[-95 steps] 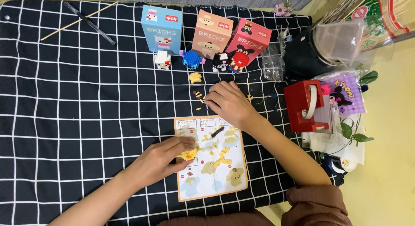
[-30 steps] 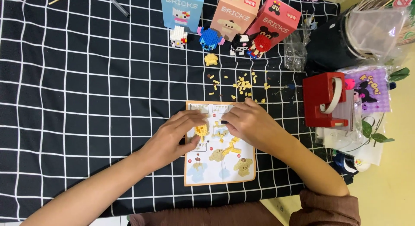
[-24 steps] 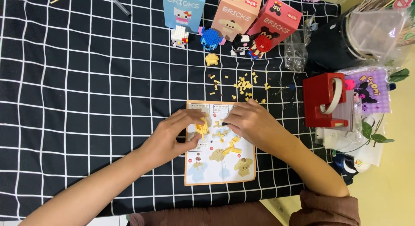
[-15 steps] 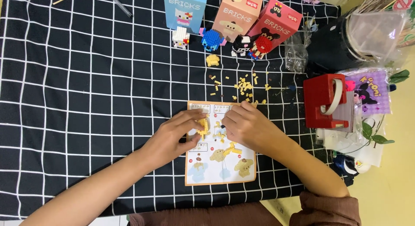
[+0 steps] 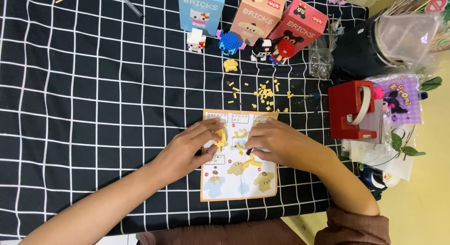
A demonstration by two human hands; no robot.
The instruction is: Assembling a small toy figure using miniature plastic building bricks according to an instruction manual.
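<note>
**Two hands at a small yellow brick build**

The left hand [image 5: 187, 149] is resting on the left edge of the instruction sheet [image 5: 239, 179], its fingers curled and its thumb and fingertips pinching a small yellow build [image 5: 219, 135]. The build is sitting over the upper left part of the sheet, just above the paper. The right hand [image 5: 276, 142] is lying palm down across the sheet's upper right, fingers bent inward toward the build; a dark tool tip [image 5: 249, 151] is poking out under them, so the hand is closing on it, though the grip itself is hidden.

The sheet is lying on a black cloth with a white grid [image 5: 93, 109] that is covering the desk. Loose yellow bricks [image 5: 265, 92] are lying scattered just beyond the sheet's top edge. Further back, three boxes are standing in a row: blue [image 5: 201, 10], peach [image 5: 255, 15] and red [image 5: 300, 24], with small finished figures [image 5: 229, 41] in front of them. A red tape dispenser [image 5: 351, 109] is sitting well to the right of the hands.
</note>
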